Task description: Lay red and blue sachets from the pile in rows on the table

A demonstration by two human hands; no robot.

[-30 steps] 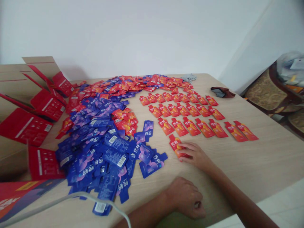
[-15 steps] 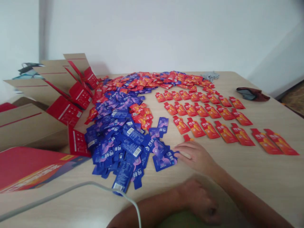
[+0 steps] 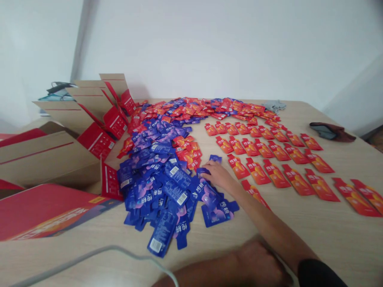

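My right hand (image 3: 219, 175) reaches over the right edge of the pile of blue pouches (image 3: 155, 175), its fingers apart and touching a blue pouch (image 3: 204, 171). Just left of the fingertips lies a small cluster of red-orange pouches (image 3: 188, 151). A single red pouch (image 3: 253, 191) rests beside my right forearm, which partly covers it. Further right, red pouches (image 3: 277, 173) lie in rows. My left hand (image 3: 263, 263) is curled closed at the table's near edge, under the right forearm; it looks dark and blurred, with nothing seen in it.
Open cardboard boxes with red outsides (image 3: 60, 211) stand in a line on the left. A mixed heap of red and blue pouches (image 3: 194, 107) spreads along the back. A dark folded cloth (image 3: 333, 131) and a grey cloth (image 3: 274, 105) lie at the right and back. A pale cable (image 3: 101, 249) crosses the front.
My right hand has moved away from the lone red pouch, leftward and farther over the blue pouches. That red pouch now lies uncovered in part. The view has shifted left.
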